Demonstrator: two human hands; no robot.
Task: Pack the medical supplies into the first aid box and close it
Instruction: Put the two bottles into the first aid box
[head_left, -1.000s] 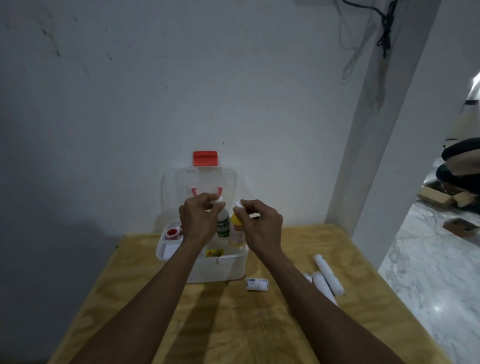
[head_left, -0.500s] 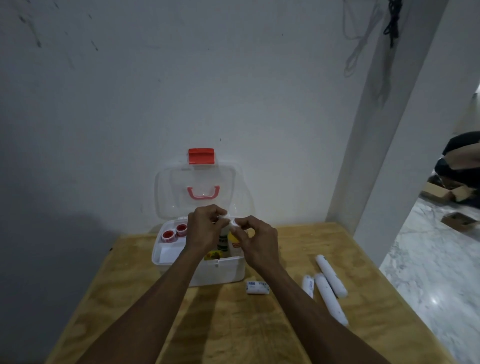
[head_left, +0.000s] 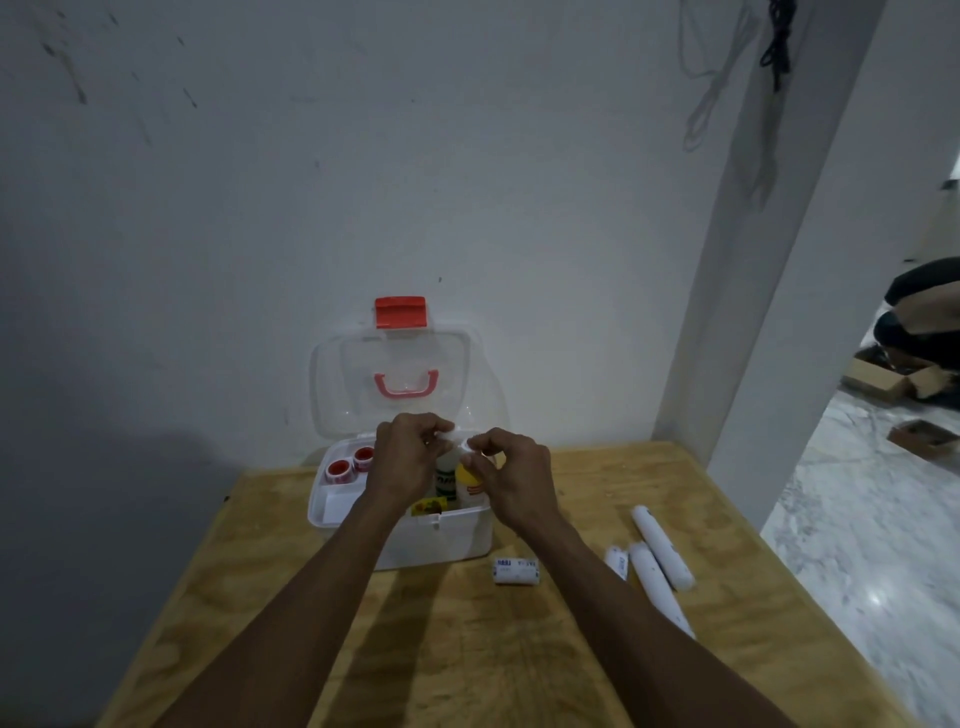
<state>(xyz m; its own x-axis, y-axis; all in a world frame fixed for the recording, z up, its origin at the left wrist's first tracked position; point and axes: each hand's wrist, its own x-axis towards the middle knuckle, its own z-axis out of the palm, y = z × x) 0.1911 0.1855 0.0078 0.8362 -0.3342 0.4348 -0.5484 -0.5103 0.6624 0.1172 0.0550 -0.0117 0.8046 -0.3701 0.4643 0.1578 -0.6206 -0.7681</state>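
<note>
The white first aid box (head_left: 457, 535) stands on the wooden table against the wall, its clear lid (head_left: 400, 384) with red latch and handle raised. Inside are two red-and-white tape rolls (head_left: 349, 464) at the left and two bottles, one with a green label (head_left: 445, 480) and one yellow (head_left: 470, 486). My left hand (head_left: 410, 457) pinches the white cap of the green-label bottle. My right hand (head_left: 511, 475) pinches the white cap of the yellow bottle. Both hands hover over the box's open top.
On the table to the right of the box lie a small white bandage roll (head_left: 515, 570), a short roll (head_left: 617, 563) and two long white rolls (head_left: 662, 553). A white pillar stands at the right; beyond it a person crouches by cardboard boxes on the floor.
Both hands with the two bottles have come down from above the box into it. The camera view tilted slightly, showing more of the lid.
</note>
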